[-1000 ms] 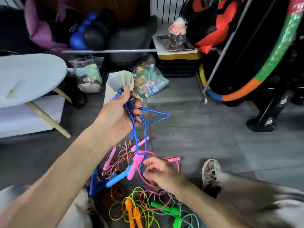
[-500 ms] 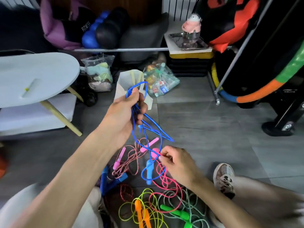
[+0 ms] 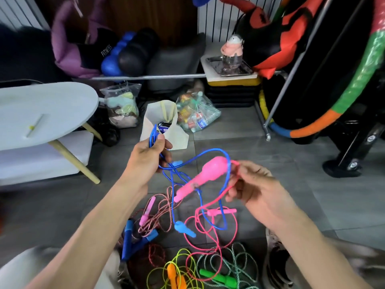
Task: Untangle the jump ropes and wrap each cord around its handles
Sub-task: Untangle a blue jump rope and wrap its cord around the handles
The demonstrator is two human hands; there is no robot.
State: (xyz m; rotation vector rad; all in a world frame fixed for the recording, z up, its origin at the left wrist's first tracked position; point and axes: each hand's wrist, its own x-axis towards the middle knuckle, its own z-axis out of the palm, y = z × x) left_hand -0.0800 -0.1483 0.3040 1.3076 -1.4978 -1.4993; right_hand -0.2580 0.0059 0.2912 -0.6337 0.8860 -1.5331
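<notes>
Gripping bunched blue cord (image 3: 188, 163), the left hand (image 3: 145, 161) is held up; the pink cord (image 3: 210, 205) is pinched by the right hand (image 3: 256, 188), its pink handle (image 3: 201, 178) threaded through a blue loop. Knots could be tightened if the handle is pulled against that loop.

A white paper bag (image 3: 164, 130) stood on the grey floor (image 3: 291, 184), with a pale round bench (image 3: 41, 109) to its left and a clear snack bag (image 3: 195, 113) just right.

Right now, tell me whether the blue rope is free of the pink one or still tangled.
Still tangled. The blue cord, bunched in the left hand, loops around the pink handle and crosses the pink cord.
</notes>
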